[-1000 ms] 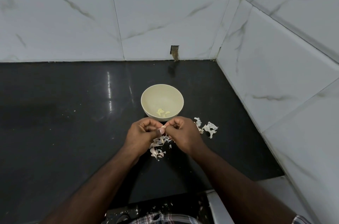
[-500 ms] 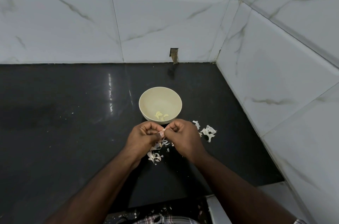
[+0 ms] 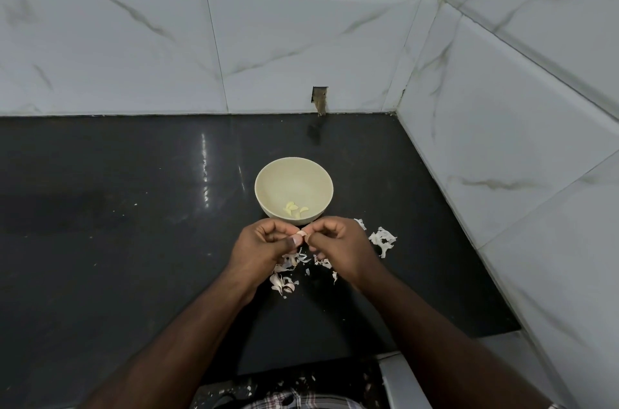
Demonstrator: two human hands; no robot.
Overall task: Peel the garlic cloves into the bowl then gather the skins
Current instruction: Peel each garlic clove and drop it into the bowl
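- Black polished stone desk carries everything, with white marble-patterned wall tiles behind it and along its right side.
- Left hand and right hand meet just in front of the bowl, knuckles up, fingers curled inward.
- Between the thumb tips sits a small pale garlic clove, partly skinned; both hands pinch it, the left thumb nail pressed against it.
- Just beyond the fingers stands a round cream-coloured bowl, upright, its near rim almost touching the knuckles.
- Inside the bowl, on the side nearest the fingers, lie a few peeled yellowish garlic cloves.
- Directly below and behind the fingers, toward the person, a scatter of thin white papery garlic skins lies on the desk; some are hidden under the hands.
- To the right of the right hand's fingers, near but apart from it, lies another clump of white skins.
- Far beyond the fingers, a small dark rectangular hole shows in the back wall tile.
- At the bottom edge, near the person's body, a strip of plaid cloth shows, with small skin flakes on the dark surface beside it.
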